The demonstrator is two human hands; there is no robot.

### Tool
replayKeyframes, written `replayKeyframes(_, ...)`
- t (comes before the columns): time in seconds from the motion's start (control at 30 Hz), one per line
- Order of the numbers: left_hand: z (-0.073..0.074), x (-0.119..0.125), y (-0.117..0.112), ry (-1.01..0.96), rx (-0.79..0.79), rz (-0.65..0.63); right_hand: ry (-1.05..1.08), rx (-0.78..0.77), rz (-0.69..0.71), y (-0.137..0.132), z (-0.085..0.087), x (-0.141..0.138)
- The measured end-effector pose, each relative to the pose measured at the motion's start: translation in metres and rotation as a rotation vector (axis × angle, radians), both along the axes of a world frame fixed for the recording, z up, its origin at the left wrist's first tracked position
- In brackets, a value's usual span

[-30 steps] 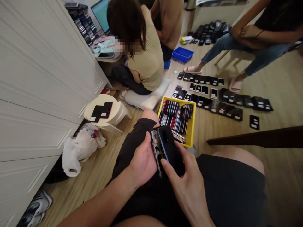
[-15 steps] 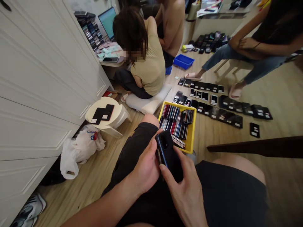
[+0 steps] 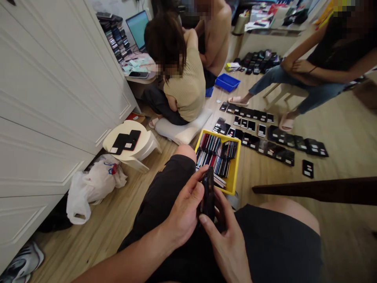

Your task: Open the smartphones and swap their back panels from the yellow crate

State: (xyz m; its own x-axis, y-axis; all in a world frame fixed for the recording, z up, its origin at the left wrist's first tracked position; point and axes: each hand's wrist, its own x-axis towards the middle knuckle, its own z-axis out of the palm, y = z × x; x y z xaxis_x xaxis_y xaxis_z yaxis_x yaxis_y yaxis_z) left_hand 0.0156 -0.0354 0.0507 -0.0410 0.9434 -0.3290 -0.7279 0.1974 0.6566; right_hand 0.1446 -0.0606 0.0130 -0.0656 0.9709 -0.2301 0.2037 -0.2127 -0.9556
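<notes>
A dark smartphone [image 3: 209, 194] is held between my two hands above my lap, turned so that mostly its narrow edge faces me. My left hand [image 3: 185, 210] grips it from the left, thumb against its side. From the right, my right hand [image 3: 226, 232] closes on it, with the thumb at its lower end and the fingers partly hidden behind it. Just beyond my hands stands a yellow bin [image 3: 235, 173] holding rows of upright phones [image 3: 216, 151].
Rows of phones [image 3: 265, 147] with labels lie on the floor at right. Two phones rest on a cream stool [image 3: 118, 133] at left, near a plastic bag [image 3: 94, 184]. A dark wooden bar [image 3: 312, 190] juts in from the right. Other people sit ahead, near a blue tray [image 3: 227, 82].
Both hands have turned the phone from showing its broad back with the camera block to nearly edge-on. The camera view has shifted slightly.
</notes>
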Motion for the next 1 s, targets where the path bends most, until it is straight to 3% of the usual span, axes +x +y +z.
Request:
replayKeyframes(0.37, 0.001, 0.000, -0.002, -0.013, 0.041, -0.014, 0.176, -0.051, -0.020, -0.006, -0.006, 0.006)
replayKeyframes(0.7, 0.007, 0.000, 0.003, -0.009, 0.029, -0.004, 0.225, -0.015, -0.026, 0.004, 0.005, 0.018)
replayKeyframes(0.83, 0.015, -0.003, 0.005, 0.006, -0.077, -0.008, 0.414, -0.227, -0.098, 0.009, 0.008, 0.026)
replayKeyframes(0.93, 0.022, -0.007, 0.006, 0.022, -0.158, -0.034, 0.612, -0.446, -0.074, 0.013, 0.014, 0.030)
replayKeyframes(1.0, 0.026, -0.009, 0.006, 0.033, -0.185, -0.038, 0.665, -0.509, -0.047, 0.015, 0.018, 0.033)
